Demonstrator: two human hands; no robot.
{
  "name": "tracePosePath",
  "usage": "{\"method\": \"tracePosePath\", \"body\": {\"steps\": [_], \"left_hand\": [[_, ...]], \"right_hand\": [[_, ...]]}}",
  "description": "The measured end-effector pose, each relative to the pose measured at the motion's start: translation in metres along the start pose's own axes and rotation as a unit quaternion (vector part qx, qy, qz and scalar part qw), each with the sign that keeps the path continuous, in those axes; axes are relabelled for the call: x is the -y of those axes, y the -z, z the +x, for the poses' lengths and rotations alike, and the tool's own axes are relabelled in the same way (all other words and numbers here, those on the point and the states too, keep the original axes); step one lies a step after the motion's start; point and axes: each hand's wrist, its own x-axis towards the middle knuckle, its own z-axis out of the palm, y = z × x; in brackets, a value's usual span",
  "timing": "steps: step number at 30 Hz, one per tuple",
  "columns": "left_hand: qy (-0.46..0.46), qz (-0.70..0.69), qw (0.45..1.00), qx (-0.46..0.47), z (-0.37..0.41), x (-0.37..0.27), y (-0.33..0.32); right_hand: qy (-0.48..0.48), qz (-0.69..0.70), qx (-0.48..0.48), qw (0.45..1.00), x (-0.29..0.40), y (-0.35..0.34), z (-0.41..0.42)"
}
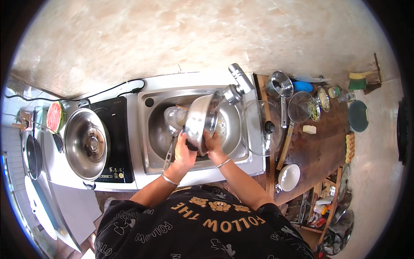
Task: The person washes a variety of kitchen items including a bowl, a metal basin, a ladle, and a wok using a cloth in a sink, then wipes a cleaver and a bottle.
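Observation:
Over the sink I hold a stainless steel pan (198,113) tilted on its side, its opening turned to the right towards the faucet (237,85). My left hand (185,154) grips its near left side, beside a dark part that looks like a handle. On the near right rim rests my right hand (212,143), its fingers partly hidden by the pan. Water seems to run at the faucet's mouth. Below, in the steel sink (155,139), are a shiny bowl (174,117) with foamy water and a long-handled metal utensil (168,155). White suds show right of the pan.
Left of the sink a large steel wok (85,144) stands on a black induction cooker (119,139), near a cut watermelon (55,116). To the right, a glass lid (262,136) overlaps the counter edge. A wooden table (317,145) holds a white bowl (289,177) and a saucepan (281,84).

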Motion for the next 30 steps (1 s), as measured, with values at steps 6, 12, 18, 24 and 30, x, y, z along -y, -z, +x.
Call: {"method": "tracePosePath", "body": {"steps": [6, 12, 18, 24, 30], "left_hand": [[-0.290, 0.483, 0.818, 0.115, -0.006, -0.034, -0.032], [-0.205, 0.558, 0.797, 0.103, 0.056, -0.042, 0.027], [-0.140, 0.575, 0.806, -0.020, 0.057, -0.048, 0.057], [-0.183, 0.553, 0.809, -0.079, 0.058, -0.077, 0.039], [-0.179, 0.705, 0.682, -0.072, 0.114, -0.080, 0.029]], "right_hand": [[-0.303, 0.166, 0.300, 0.889, 0.038, 0.021, -0.041], [-0.396, 0.345, 0.455, 0.719, 0.051, 0.023, -0.058], [-0.389, 0.296, 0.268, 0.831, 0.026, 0.080, -0.061], [0.020, 0.048, -0.120, 0.991, 0.039, 0.186, -0.087], [0.109, 0.058, -0.350, 0.929, 0.034, 0.306, -0.153]]}}
